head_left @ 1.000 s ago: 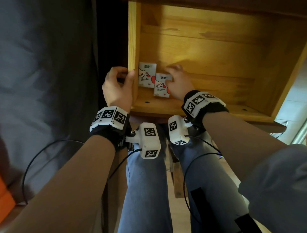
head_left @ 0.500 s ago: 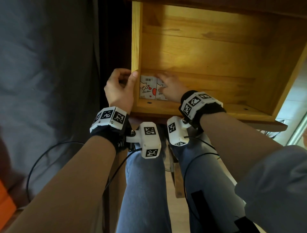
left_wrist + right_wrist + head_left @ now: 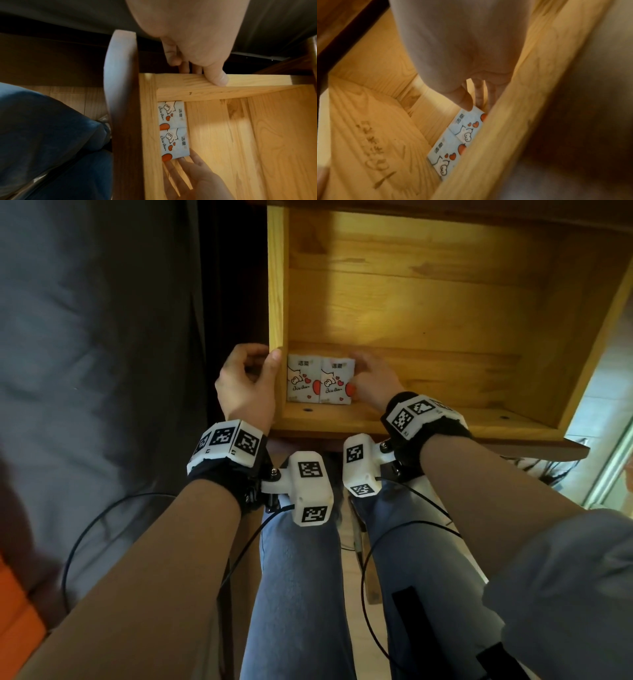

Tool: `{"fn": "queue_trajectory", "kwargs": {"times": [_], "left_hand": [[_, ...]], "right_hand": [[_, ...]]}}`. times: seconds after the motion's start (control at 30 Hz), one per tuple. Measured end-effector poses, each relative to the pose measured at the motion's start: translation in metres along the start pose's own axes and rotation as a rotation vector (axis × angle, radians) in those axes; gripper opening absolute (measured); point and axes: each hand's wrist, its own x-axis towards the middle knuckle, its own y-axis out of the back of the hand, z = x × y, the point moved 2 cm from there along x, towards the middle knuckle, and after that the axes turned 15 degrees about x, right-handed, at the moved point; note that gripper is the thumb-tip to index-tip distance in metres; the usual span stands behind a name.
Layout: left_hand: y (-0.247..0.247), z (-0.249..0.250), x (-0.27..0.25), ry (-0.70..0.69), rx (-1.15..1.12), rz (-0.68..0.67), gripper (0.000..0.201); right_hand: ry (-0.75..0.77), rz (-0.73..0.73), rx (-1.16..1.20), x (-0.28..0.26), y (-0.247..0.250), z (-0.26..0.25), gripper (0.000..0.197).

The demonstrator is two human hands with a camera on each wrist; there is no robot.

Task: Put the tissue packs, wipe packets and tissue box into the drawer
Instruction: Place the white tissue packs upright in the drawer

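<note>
Two white tissue packs with red hearts lie flat, side by side, in the near left corner of the open wooden drawer (image 3: 411, 302). The left pack (image 3: 303, 378) (image 3: 171, 116) (image 3: 445, 155) sits against the side wall. The right pack (image 3: 335, 380) (image 3: 175, 143) (image 3: 467, 121) touches it. My left hand (image 3: 262, 359) grips the drawer's left wall, with its thumb (image 3: 216, 78) over the rim and its fingers curled outside. My right hand (image 3: 363, 371) is inside the drawer; its straight fingers (image 3: 188, 170) press on the right pack's outer end and its thumb (image 3: 464, 101) rests on a corner of that pack.
Most of the drawer floor to the right and the far side of the packs is bare wood. Grey bedding (image 3: 85, 371) lies left of the drawer, with something orange (image 3: 13, 628) at the lower left. My jeans-clad legs (image 3: 298, 577) and black cables (image 3: 394, 529) are below the drawer front.
The two packs slid toward me into the near left corner, and the skewed right pack now lies straight beside the left one. My right hand came back with them; the left hand kept its grip.
</note>
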Motion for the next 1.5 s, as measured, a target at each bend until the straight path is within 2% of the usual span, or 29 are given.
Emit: {"fn": "queue_trajectory", "kwargs": {"times": [0.1, 0.2, 0.33, 0.47, 0.53, 0.63, 0.73, 0.8, 0.9, 0.97, 1.1, 1.23, 1.4, 1.5], "left_hand": [[0.005, 0.002, -0.004, 0.023, -0.007, -0.090, 0.030], [0.012, 0.009, -0.006, 0.029, 0.006, -0.100, 0.029], [0.023, 0.039, -0.011, -0.028, 0.051, -0.054, 0.026], [0.020, 0.089, -0.017, -0.086, 0.061, -0.086, 0.023], [0.015, 0.116, -0.020, -0.127, 0.042, -0.134, 0.022], [0.006, 0.155, -0.021, -0.171, 0.011, -0.189, 0.017], [-0.004, 0.189, -0.017, -0.208, -0.004, -0.178, 0.015], [-0.010, 0.208, -0.013, -0.230, -0.002, -0.155, 0.017], [-0.017, 0.231, -0.008, -0.233, -0.001, -0.160, 0.028], [-0.023, 0.240, -0.005, -0.223, 0.011, -0.192, 0.036], [-0.032, 0.249, 0.003, -0.206, 0.022, -0.206, 0.046], [-0.036, 0.254, 0.009, -0.240, 0.023, -0.159, 0.048], [-0.034, 0.252, 0.019, -0.249, -0.040, -0.129, 0.035], [-0.026, 0.249, 0.028, -0.194, -0.081, -0.146, 0.023]], "right_hand": [[-0.047, 0.044, 0.123, -0.005, 0.008, -0.002, 0.060], [-0.039, 0.055, 0.153, -0.016, 0.019, -0.003, 0.053], [0.042, 0.045, 0.156, -0.039, 0.043, -0.021, 0.035], [0.189, 0.073, 0.207, -0.063, 0.073, -0.050, 0.013], [0.335, 0.203, 0.233, -0.075, 0.092, -0.066, 0.007], [0.524, 0.438, 0.245, -0.082, 0.123, -0.086, 0.014], [0.645, 0.605, 0.235, -0.078, 0.153, -0.101, 0.021], [0.692, 0.663, 0.234, -0.073, 0.169, -0.111, 0.030], [0.670, 0.585, 0.208, -0.062, 0.183, -0.123, 0.058], [0.633, 0.502, 0.147, -0.055, 0.188, -0.130, 0.064], [0.603, 0.413, -0.006, -0.043, 0.193, -0.140, 0.059], [0.664, 0.347, -0.056, -0.037, 0.190, -0.147, 0.053], [0.695, 0.197, 0.010, -0.036, 0.179, -0.151, 0.040], [0.667, 0.162, 0.097, -0.039, 0.177, -0.158, 0.045]]}}
